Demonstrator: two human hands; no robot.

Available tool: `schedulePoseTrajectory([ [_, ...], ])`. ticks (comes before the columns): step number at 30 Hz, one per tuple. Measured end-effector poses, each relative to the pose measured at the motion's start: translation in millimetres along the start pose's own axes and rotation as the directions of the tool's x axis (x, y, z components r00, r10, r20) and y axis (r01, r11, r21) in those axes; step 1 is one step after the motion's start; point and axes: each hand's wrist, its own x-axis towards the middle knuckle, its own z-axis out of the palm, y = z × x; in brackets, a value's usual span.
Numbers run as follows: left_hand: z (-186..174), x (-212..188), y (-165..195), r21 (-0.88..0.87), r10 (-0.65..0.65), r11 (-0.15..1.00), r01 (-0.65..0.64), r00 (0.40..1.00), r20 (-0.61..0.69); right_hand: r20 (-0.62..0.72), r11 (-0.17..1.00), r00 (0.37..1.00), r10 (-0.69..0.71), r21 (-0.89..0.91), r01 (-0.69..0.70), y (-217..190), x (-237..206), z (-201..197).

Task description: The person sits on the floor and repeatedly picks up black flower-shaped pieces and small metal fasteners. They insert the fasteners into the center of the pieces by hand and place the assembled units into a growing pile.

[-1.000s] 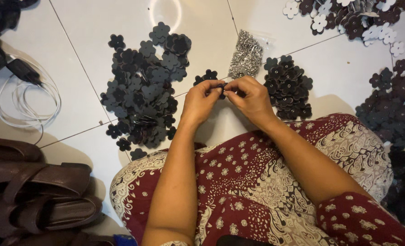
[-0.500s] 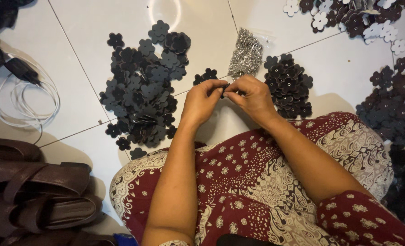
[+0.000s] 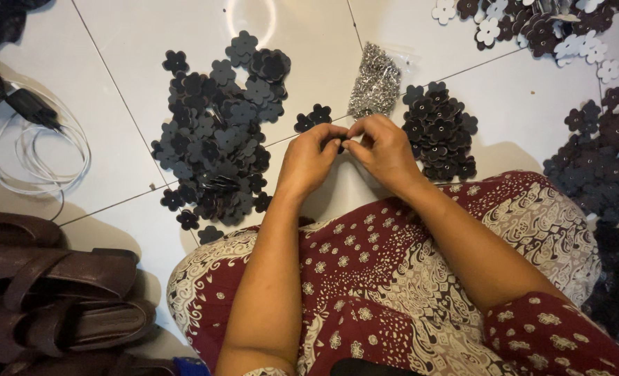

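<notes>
On the white tiled floor (image 3: 149, 35) a white cable (image 3: 41, 157) lies in loose loops at the left, with a black plug (image 3: 31, 108) touching it. Below it, brown leather sandals (image 3: 59, 299) are stacked at the lower left corner. At the top right a mixed heap of white and dark flower shapes (image 3: 539, 28) spreads out. The red patterned cloth (image 3: 393, 278) with cream parts covers the lap.

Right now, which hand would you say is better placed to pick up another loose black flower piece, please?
Left, probably. The left hand sits beside the big pile of black flower pieces, with two loose flowers just past its fingertips. The right hand is nearer the stacked pile and the bag of metal bits.
</notes>
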Motion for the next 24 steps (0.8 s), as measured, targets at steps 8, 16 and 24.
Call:
schedulePoseTrajectory([
  [8, 2.8, -0.1, 2.1, -0.059, -0.004, 0.998, 0.003, 1.0, -0.014, 0.105, 0.873, 0.972, 0.212, 0.428, -0.236, 31.3, 1.4, 14.8],
  [16, 7.2, 2.0, -1.4, -0.066, 0.005, 0.998, -0.009, 0.998, -0.06, 0.186, 0.76, 0.95, 0.252, 0.569, -0.314, 32.6, 1.7, 14.4],
  [24, 15.6, 4.0, -15.7, -0.08, 0.039, 0.996, -0.034, 0.997, 0.06, 0.204, 0.742, 0.938, 0.28, 0.574, -0.346, 31.6, -3.0, 21.4],
])
